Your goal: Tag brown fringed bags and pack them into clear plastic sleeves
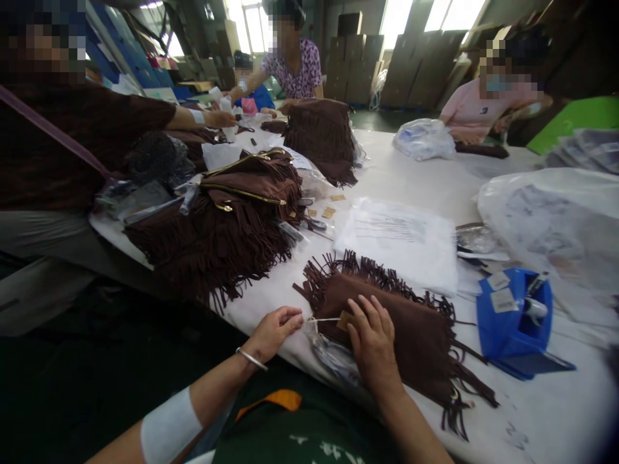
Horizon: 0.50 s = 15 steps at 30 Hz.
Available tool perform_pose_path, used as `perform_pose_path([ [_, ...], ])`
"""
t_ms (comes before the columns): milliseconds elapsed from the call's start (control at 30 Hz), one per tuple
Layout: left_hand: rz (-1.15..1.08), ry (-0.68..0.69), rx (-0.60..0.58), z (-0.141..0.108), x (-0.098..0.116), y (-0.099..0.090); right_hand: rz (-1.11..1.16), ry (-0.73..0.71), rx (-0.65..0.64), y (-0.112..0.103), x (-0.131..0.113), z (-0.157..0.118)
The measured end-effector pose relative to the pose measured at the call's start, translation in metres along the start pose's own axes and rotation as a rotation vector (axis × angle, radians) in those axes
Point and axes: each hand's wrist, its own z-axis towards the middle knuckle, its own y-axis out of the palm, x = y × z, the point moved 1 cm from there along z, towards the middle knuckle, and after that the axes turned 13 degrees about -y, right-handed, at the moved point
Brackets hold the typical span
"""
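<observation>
Before me on the table lies a dark brown fringed bag, flat, its fringe spread along the far edge and the right end. My right hand rests over it, with a small tan hang tag between thumb and fingers. From the tag a white string stretches left to the bag's corner, where a small metal piece shows. Beside that corner is my left hand, its fingers pressed together; what they pinch is too small to tell. A clear plastic-wrapped item lies at the bag's near edge.
Brown fringed bags with gold zips are piled at the left. White plastic sheets lie behind my bag. A blue bin stands right, near a large clear plastic bag. Several co-workers sit or stand around the table.
</observation>
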Motion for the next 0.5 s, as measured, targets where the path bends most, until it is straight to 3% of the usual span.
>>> perform_pose_path([
  [67,-0.1,-0.063,-0.024,-0.001,-0.003,0.003,-0.038,-0.109,-0.108,0.001,-0.009,-0.003],
  [200,-0.233,-0.177,-0.076,-0.005,0.003,0.009,-0.157,-0.091,-0.16,0.002,-0.031,-0.011],
  [367,-0.383,-0.206,-0.115,-0.007,0.007,0.014,-0.157,-0.201,-0.07,0.015,-0.038,-0.022],
  [500,-0.558,-0.246,-0.101,-0.002,0.0,0.021,-0.257,-0.162,0.167,0.064,-0.012,-0.033],
])
